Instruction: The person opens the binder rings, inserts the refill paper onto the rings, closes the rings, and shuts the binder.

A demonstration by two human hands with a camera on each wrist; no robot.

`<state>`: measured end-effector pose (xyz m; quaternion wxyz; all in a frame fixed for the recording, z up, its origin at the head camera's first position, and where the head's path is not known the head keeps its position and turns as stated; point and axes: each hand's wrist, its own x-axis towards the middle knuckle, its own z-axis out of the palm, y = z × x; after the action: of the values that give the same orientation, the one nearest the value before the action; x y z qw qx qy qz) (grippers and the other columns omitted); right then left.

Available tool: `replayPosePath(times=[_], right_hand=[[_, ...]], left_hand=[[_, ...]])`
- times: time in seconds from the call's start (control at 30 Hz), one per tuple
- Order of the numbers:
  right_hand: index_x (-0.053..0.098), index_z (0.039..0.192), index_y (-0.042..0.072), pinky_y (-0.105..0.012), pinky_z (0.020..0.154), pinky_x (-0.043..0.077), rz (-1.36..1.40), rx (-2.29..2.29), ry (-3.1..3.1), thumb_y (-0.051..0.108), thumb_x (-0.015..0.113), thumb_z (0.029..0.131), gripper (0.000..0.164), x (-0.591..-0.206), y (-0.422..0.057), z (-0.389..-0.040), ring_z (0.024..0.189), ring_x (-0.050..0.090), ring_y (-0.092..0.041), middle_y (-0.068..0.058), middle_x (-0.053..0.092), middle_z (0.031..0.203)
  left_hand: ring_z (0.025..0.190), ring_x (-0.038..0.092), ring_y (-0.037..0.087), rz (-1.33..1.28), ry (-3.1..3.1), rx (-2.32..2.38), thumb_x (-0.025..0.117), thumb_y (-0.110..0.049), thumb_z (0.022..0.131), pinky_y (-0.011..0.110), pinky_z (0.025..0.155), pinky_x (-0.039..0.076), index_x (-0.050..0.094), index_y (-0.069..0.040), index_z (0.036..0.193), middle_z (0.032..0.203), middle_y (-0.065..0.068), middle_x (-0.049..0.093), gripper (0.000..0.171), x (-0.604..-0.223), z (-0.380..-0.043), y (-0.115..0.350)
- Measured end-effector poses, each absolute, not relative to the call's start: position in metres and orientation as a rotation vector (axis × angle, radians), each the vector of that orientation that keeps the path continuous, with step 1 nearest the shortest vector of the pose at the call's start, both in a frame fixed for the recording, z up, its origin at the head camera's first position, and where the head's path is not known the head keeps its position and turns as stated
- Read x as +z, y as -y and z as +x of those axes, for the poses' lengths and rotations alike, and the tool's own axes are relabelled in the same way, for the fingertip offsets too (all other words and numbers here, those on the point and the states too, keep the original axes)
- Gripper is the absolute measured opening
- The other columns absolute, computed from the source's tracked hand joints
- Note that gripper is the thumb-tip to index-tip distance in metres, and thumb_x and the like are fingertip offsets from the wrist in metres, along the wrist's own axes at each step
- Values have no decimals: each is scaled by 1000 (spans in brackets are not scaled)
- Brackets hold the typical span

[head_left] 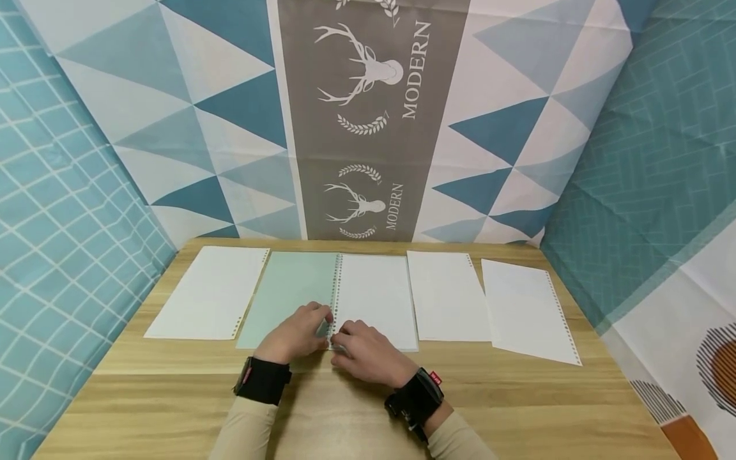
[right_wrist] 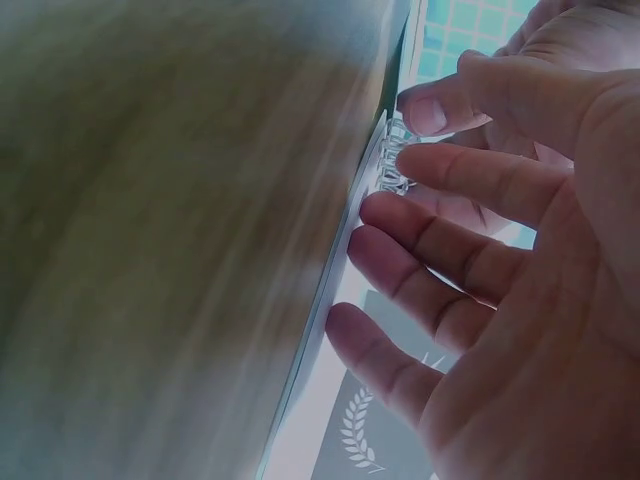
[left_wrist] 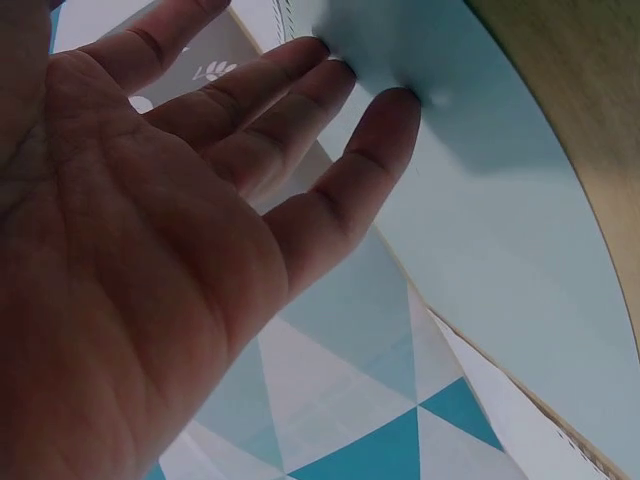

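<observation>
A ring-bound loose-leaf notebook lies spread flat, with a pale green cover (head_left: 293, 278) on the left and white sheets (head_left: 376, 287) on the right. Clear plastic rings (right_wrist: 393, 170) run along its spine. At the near end of the spine, my left hand (head_left: 298, 330) holds the rings between thumb and index, the contact partly hidden. Its other fingertips (left_wrist: 400, 108) press on the green cover. Just right of it, my right hand (head_left: 370, 352) has thumb and index at the rings' near end, with the remaining fingertips (right_wrist: 345, 325) along the notebook's lower edge.
One loose punched sheet (head_left: 209, 291) lies left of the notebook. Two more, a near sheet (head_left: 448, 297) and an outer sheet (head_left: 529, 310), lie to the right, their edges meeting. Patterned cloth (head_left: 368, 128) stands behind the wooden table (head_left: 172, 409).
</observation>
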<state>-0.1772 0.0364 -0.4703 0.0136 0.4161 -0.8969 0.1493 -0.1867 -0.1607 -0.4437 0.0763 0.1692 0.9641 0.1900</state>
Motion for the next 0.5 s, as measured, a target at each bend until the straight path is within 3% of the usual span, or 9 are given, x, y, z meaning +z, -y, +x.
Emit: replayPosePath(times=[0.5], right_hand=[[69,129,14,-21,85,47,1381,475,2864,37,69,97,40,-463,-38,-175,103,54,-12,-1,63,121]], left_hand=[[105,56,27,485,-2894,597,83,-10,83,43,93,50,64,-12,105,125,12,62,30,-443,-187,162]])
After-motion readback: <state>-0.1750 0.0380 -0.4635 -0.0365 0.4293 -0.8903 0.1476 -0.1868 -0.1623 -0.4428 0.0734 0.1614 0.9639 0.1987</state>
